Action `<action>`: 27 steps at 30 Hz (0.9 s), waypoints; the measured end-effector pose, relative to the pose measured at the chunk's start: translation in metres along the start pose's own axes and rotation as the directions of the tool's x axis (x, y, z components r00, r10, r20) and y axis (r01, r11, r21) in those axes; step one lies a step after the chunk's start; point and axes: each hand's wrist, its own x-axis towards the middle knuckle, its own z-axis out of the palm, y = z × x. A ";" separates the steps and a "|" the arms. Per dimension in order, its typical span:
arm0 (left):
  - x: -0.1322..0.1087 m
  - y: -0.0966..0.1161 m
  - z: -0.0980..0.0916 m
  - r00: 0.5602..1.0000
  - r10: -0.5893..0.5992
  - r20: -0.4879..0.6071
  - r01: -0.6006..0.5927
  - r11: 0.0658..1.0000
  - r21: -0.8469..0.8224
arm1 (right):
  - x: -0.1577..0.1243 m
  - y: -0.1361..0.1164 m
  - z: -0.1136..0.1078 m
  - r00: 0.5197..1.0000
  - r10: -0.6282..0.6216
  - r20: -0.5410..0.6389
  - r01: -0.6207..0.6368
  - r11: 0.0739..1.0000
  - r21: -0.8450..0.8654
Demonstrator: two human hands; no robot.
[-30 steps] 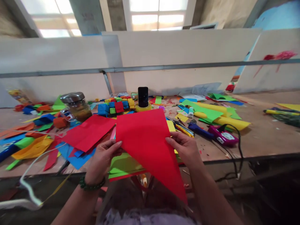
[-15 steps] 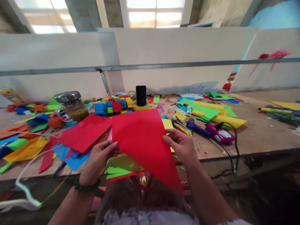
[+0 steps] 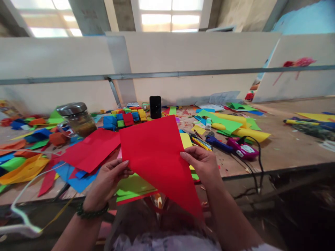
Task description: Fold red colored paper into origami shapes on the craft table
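Note:
A red sheet of paper point(image 3: 157, 150) is held up between my two hands, its lower right corner hanging toward my lap. My left hand point(image 3: 111, 177), with a dark green bead bracelet at the wrist, pinches the sheet's left edge. On the opposite edge, my right hand point(image 3: 200, 162) grips it between thumb and fingers. Beneath the sheet, green paper point(image 3: 134, 186) sticks out at the table's front edge. Another red sheet point(image 3: 90, 150) lies to the left on top of blue paper point(image 3: 81, 179).
A lidded glass jar point(image 3: 78, 120) stands at the left, near paper cubes point(image 3: 128, 118). A phone point(image 3: 155, 107) is upright at the back. Right of my hands lie pens point(image 3: 200, 142), a blue-handled tool point(image 3: 218, 143), a purple device point(image 3: 242, 149) with a black cord, and yellow paper rolls point(image 3: 251, 134).
The top edge of the red sheet has tilted, its upper right corner now higher. Both hands keep their hold. The whole view has shifted slightly.

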 end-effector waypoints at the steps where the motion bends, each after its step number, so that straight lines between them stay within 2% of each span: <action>1: 0.000 -0.001 0.000 1.000 0.001 0.001 -0.001 1.000 0.010 | 0.001 0.001 0.000 1.000 0.001 0.003 -0.001 1.000 0.001; 5: 0.007 -0.002 -0.004 1.000 0.020 0.019 -0.022 0.997 0.070 | 0.010 0.011 -0.004 1.000 -0.011 0.024 0.011 1.000 -0.023; 7: 0.012 0.000 -0.005 0.994 0.107 0.015 -0.108 0.984 0.143 | 0.018 0.020 -0.004 0.999 -0.029 0.029 0.031 0.997 -0.072; 8: 0.014 0.001 -0.004 0.981 0.195 -0.001 -0.191 0.959 0.208 | 0.022 0.024 -0.004 0.999 -0.044 0.024 0.047 0.992 -0.118; 10: 0.015 0.000 0.001 0.910 0.415 -0.004 -0.376 0.828 0.417 | 0.028 0.033 -0.003 0.996 -0.086 0.004 0.084 0.957 -0.278; 12: 0.011 -0.005 0.012 0.824 0.552 0.125 -0.487 0.579 0.654 | 0.032 0.039 0.000 0.993 -0.114 0.006 0.103 0.872 -0.478; 13: 0.007 -0.009 0.019 0.803 0.542 0.248 -0.520 0.434 0.736 | 0.032 0.041 0.002 0.993 -0.114 0.022 0.106 0.818 -0.565; 14: 0.003 -0.015 0.027 0.795 0.462 0.392 -0.559 0.309 0.770 | 0.032 0.043 0.003 0.993 -0.107 0.041 0.108 0.766 -0.634; 16: -0.004 -0.026 0.042 0.744 0.231 0.627 -0.663 0.132 0.737 | 0.031 0.043 0.005 0.994 -0.086 0.066 0.106 0.657 -0.746; 17: -0.007 -0.031 0.047 0.727 0.158 0.668 -0.684 0.080 0.725 | 0.030 0.043 0.006 0.994 -0.080 0.072 0.106 0.593 -0.798; 19: -0.009 -0.036 0.053 0.731 0.080 0.678 -0.681 0.011 0.732 | 0.028 0.042 0.007 0.994 -0.077 0.083 0.109 0.450 -0.886; 21: -0.009 -0.035 0.050 0.765 0.068 0.641 -0.640 -0.029 0.767 | 0.028 0.042 0.008 0.992 -0.063 0.108 0.123 0.347 -0.930; 25: -0.007 -0.027 0.030 0.821 0.070 0.567 -0.566 -0.029 0.824 | 0.029 0.043 0.007 0.994 -0.008 0.111 0.108 0.309 -0.945; 27: -0.006 -0.024 0.021 0.833 0.070 0.548 -0.549 -0.005 0.836 | 0.029 0.043 0.007 0.995 -0.034 0.095 0.101 0.297 -0.950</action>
